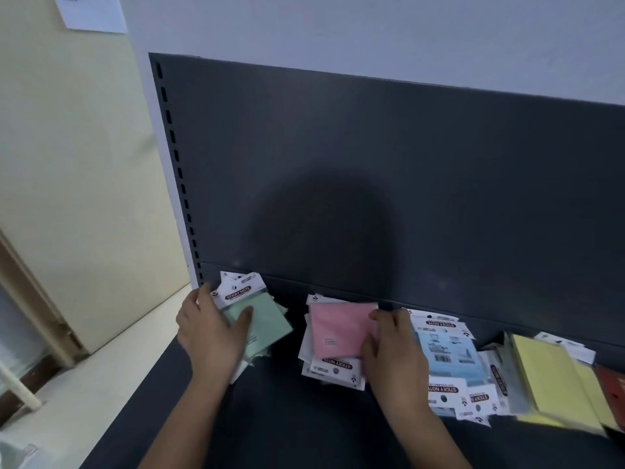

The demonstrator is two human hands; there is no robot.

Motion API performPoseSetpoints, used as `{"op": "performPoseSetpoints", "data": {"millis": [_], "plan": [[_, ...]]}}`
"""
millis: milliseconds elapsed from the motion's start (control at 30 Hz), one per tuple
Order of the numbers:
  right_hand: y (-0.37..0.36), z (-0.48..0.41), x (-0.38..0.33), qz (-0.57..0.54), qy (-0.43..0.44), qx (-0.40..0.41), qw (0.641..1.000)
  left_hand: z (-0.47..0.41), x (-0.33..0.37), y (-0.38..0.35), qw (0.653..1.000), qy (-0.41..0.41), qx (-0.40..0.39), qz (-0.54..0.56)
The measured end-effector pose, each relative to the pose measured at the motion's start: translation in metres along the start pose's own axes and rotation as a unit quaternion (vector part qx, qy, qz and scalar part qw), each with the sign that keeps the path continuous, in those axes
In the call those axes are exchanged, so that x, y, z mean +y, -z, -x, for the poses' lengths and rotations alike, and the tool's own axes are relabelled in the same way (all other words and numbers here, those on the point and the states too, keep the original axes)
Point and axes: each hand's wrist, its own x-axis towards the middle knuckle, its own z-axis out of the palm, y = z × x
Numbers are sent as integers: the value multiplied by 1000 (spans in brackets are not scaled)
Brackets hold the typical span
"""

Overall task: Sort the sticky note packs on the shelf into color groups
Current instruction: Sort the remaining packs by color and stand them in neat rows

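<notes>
On the dark shelf (277, 418), sticky note packs lie in color piles. My left hand (211, 333) grips a stack of green packs (267, 324) at the shelf's left end, thumb on top. My right hand (394, 350) holds the right edge of the pink pile (338, 330), fingers curled over the top pack. Right of it lie blue packs (453, 357), then yellow packs (554, 377), and a red pack (614, 384) at the frame edge.
The shelf's dark back panel (372, 181) rises right behind the piles, with a slotted upright (176, 164) on the left. A cream wall (67, 164) and a light floor (111, 367) lie to the left. The shelf's front part is bare.
</notes>
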Motion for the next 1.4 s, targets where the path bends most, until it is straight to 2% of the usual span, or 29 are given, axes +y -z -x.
{"op": "performPoseSetpoints", "data": {"millis": [133,333,400,500,567,633,867,1000,1200,1400], "plan": [[-1,10,-2,-73,65,46,994,3,-9,-1,996,-6,-15,84],[0,35,-1,-174,186,99,962,18,-15,12,993,25,21,112],[-1,47,-7,-210,218,77,950,28,-14,17,993,38,30,106],[-10,66,-12,-264,244,-18,933,45,-16,22,993,52,37,99],[-17,74,-10,-273,230,-99,929,56,-21,25,994,45,36,96],[-23,79,-5,-259,221,-146,929,66,-28,28,993,57,38,99],[-23,86,-16,-210,214,-189,935,79,-47,37,991,79,24,101],[-30,82,-38,-200,198,-171,944,69,-47,42,993,52,-18,103],[-43,74,-72,-161,123,-103,974,51,-39,39,983,-9,-183,23],[-47,77,-93,-140,40,-58,988,43,-44,34,965,-87,-244,-25]]}}
